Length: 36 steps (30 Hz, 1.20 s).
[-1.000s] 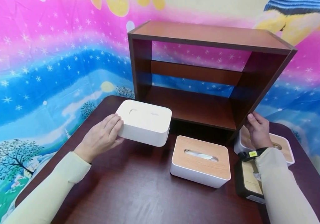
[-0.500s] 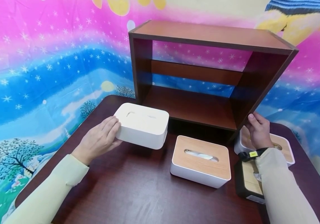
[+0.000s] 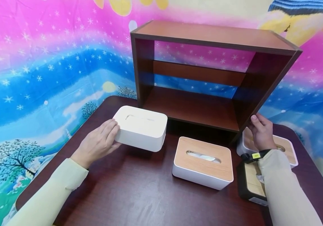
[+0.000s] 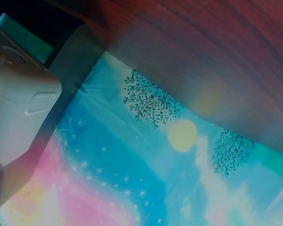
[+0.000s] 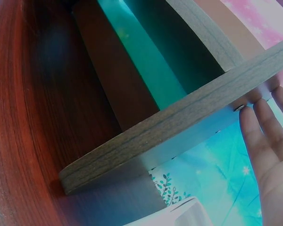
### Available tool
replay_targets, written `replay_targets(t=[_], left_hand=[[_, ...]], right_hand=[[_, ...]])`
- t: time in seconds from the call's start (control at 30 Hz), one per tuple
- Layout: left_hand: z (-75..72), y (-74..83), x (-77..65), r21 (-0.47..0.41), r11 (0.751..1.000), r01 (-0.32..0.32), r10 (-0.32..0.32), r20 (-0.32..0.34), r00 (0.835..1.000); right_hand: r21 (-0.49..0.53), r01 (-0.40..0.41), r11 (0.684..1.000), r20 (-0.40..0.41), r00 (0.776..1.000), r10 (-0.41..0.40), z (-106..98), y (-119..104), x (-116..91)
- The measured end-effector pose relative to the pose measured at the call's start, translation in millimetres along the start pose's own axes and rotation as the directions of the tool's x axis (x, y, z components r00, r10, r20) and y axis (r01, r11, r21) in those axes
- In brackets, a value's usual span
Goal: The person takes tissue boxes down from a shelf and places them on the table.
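Observation:
On the left in the head view, my left hand point(image 3: 97, 142) grips the near left end of a white tissue box point(image 3: 140, 131), which hangs tilted a little above the table, in front of the shelf. In the left wrist view the white box point(image 4: 23, 108) shows at the left edge, with only bits of fingers visible. My right hand point(image 3: 260, 130) rests against the outer right side of a dark brown wooden shelf point(image 3: 215, 36). The right wrist view shows its straight fingers point(image 5: 254, 136) touching the side panel point(image 5: 188, 136).
A white tissue box with a wood-grain lid point(image 3: 182, 150) sits on the dark table point(image 3: 116, 194) before the shelf. Beneath my right arm are a black tissue box point(image 3: 244, 185) and another white one point(image 3: 287, 147). A printed cloth point(image 3: 51, 84) hangs behind.
My left hand and the white tissue box have shifted slightly left, toward me and lower. My right hand stays against the shelf.

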State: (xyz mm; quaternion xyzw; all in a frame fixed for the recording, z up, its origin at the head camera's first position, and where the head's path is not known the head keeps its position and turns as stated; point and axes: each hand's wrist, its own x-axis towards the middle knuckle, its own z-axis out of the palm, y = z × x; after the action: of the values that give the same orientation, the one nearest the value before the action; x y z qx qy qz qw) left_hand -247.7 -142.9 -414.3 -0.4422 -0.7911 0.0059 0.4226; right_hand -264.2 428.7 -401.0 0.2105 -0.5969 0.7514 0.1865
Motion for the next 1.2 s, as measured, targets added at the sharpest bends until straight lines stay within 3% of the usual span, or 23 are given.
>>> replay_targets(t=[0.83, 1.2], left_hand=[[-2.5, -4.3, -17.5, 0.001, 0.999, 0.040, -0.040, 0.127, 0.991], [-2.3, -3.9, -24.9, -0.012, 0.999, 0.035, -0.033, 0.114, 0.993]], right_hand=[[-0.027, -0.006, 1.000, -0.005, 1.000, 0.006, 0.7, -0.4, 0.7], [-0.019, -0.007, 1.000, -0.013, 1.000, 0.007, 0.4, -0.2, 1.2]])
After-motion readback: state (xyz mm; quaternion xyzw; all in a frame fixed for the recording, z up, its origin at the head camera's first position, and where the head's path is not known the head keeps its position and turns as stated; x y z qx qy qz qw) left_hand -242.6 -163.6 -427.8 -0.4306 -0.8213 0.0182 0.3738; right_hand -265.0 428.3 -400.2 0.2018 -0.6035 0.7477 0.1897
